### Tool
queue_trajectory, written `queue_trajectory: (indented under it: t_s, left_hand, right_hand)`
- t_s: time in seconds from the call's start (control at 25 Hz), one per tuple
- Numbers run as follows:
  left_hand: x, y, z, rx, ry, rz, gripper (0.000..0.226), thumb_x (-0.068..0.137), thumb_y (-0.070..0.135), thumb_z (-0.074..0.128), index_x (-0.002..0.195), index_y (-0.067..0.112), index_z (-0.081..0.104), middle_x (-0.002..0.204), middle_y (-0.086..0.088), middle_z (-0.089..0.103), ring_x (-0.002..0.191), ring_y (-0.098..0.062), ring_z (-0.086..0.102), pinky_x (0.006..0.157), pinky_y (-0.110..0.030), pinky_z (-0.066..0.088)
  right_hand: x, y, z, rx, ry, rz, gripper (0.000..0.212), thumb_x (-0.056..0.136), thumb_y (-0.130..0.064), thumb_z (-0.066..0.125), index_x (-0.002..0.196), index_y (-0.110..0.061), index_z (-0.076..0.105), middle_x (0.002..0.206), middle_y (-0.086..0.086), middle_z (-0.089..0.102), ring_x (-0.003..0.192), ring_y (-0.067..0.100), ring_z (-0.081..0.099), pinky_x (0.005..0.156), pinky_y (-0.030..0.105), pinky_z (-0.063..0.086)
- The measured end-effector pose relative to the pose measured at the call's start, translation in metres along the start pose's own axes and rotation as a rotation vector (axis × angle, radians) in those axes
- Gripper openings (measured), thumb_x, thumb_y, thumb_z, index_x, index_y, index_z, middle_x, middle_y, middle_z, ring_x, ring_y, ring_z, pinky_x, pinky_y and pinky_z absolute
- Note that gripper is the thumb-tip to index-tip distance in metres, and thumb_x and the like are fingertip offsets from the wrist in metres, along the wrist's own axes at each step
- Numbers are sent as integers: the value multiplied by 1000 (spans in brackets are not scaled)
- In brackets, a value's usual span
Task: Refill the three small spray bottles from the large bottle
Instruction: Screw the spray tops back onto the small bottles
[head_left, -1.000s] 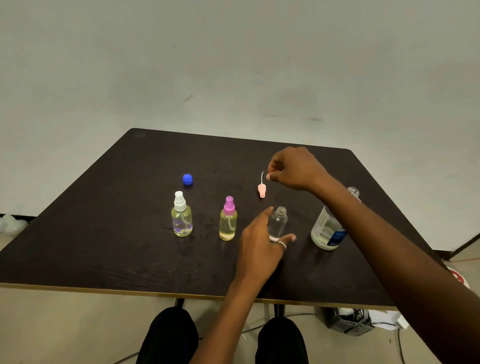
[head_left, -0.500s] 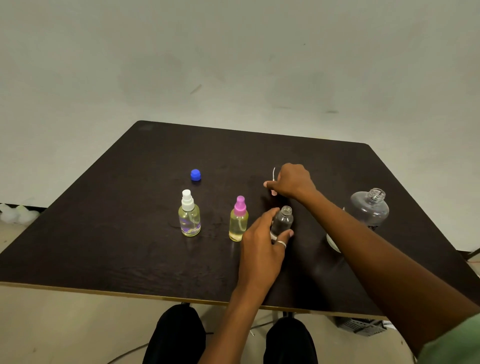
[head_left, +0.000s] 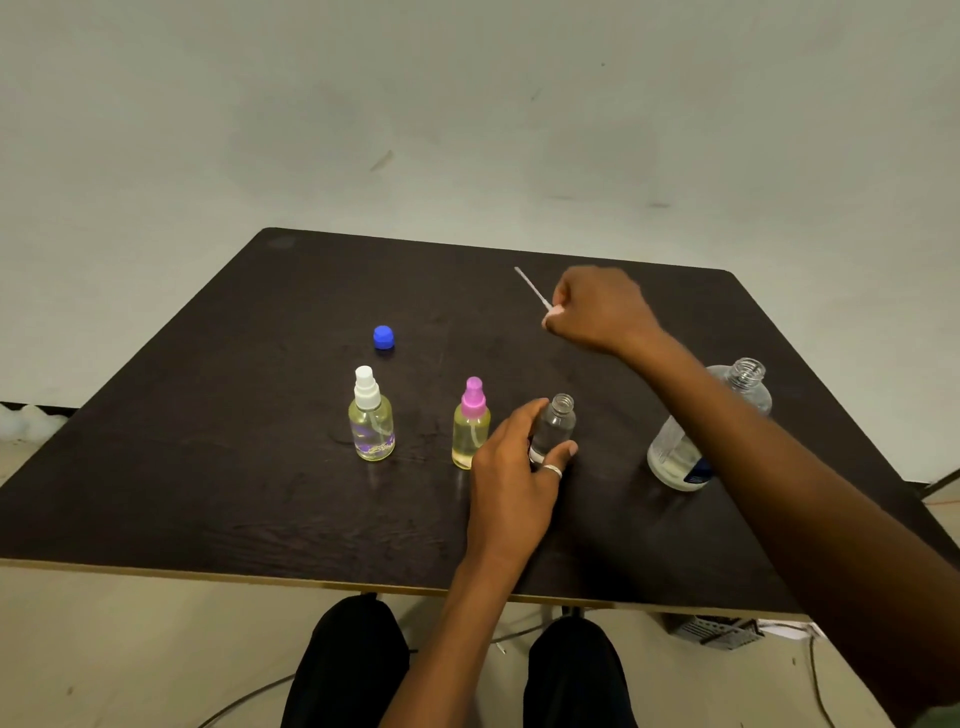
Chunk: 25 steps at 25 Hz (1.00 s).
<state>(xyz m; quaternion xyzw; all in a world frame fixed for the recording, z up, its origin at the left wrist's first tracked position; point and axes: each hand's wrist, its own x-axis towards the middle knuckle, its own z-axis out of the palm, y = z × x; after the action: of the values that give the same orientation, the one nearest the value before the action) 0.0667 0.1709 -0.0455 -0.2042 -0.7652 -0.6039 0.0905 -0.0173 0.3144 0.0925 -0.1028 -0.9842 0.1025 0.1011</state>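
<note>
Three small bottles stand in a row on the dark table (head_left: 208, 467). The white-capped bottle (head_left: 371, 415) and the pink-capped bottle (head_left: 470, 423) hold yellowish liquid. The third small bottle (head_left: 555, 423) is uncapped and looks nearly empty; my left hand (head_left: 511, 467) is shut around it. My right hand (head_left: 597, 312) is raised behind it, shut on the peach spray cap (head_left: 551, 312), whose thin dip tube sticks up to the left. The large clear bottle (head_left: 675, 452) stands open at the right, partly hidden by my right forearm.
A blue screw cap (head_left: 383, 336) lies on the table behind the white-capped bottle. My knees show below the table's near edge. A grey box (head_left: 711, 631) and cables lie on the floor at the right.
My right hand set the peach spray cap down on the table, then lifted it up and back to the right, dip tube now pointing up-left. My left hand stayed on the uncapped bottle.
</note>
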Motion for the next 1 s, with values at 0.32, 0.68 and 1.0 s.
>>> queue_trajectory:
  t_s: [0.32, 0.68, 1.0]
  left_hand:
    - [-2, 5, -1, 10, 6, -13, 51, 84, 24, 77, 132, 23, 58, 122, 10, 66, 112, 0, 60, 96, -26, 53]
    - [-2, 7, -3, -1, -8, -36, 53, 85, 24, 77, 134, 24, 57, 125, 9, 66, 114, 0, 60, 97, -22, 52]
    - [-1, 3, -1, 12, -23, -66, 56, 85, 27, 76, 136, 27, 54, 129, 9, 64, 119, -1, 58, 100, -26, 51]
  right_hand:
    - [-63, -16, -128, -16, -133, -231, 19, 80, -26, 74, 99, -28, 69, 94, -12, 67, 85, 8, 61, 72, 26, 48]
    - [-76, -18, -119, 20, -246, -264, 22, 80, -25, 78, 100, -28, 70, 95, -12, 70, 87, 5, 64, 79, 27, 52]
    - [-77, -18, -73, -46, -315, -338, 23, 81, -17, 76, 103, -22, 70, 96, -11, 66, 84, 3, 60, 69, 14, 41]
